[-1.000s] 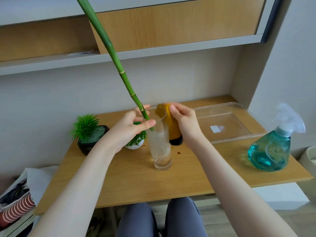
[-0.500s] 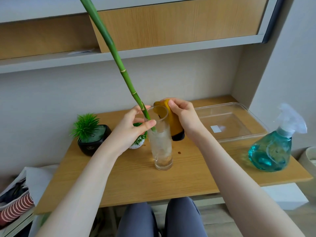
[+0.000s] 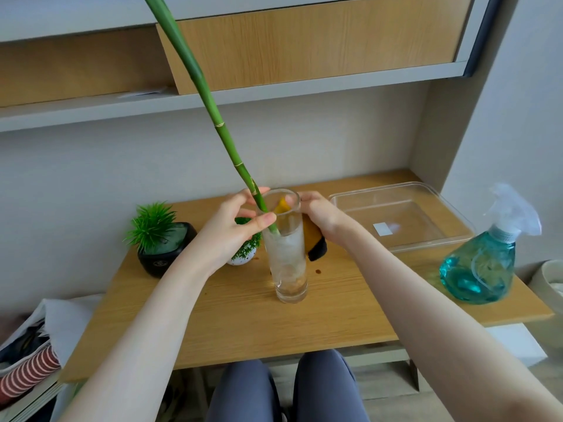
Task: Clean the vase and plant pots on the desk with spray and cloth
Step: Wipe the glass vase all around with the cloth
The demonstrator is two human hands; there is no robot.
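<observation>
A tall clear glass vase point(image 3: 288, 263) stands mid-desk with a long green bamboo stalk point(image 3: 210, 111) leaning out of it to the upper left. My left hand point(image 3: 234, 226) pinches the stalk just at the vase's rim. My right hand point(image 3: 320, 217) holds an orange and black cloth point(image 3: 313, 242) against the vase's right side near the rim. A black pot with a spiky green plant point(image 3: 161, 245) sits at the left. A small white pot point(image 3: 243, 257) is half hidden behind my left hand. The teal spray bottle point(image 3: 484, 263) stands at the desk's right edge.
A clear plastic tray point(image 3: 402, 220) lies at the back right of the wooden desk point(image 3: 243, 324). Shelves and a cabinet hang above. A bag with striped fabric point(image 3: 27, 373) sits on the floor at left. My knees are under the front edge.
My right hand has brought the cloth down and pressed it closer to the vase's rim. My left hand keeps its pinch on the stalk, which barely shifted.
</observation>
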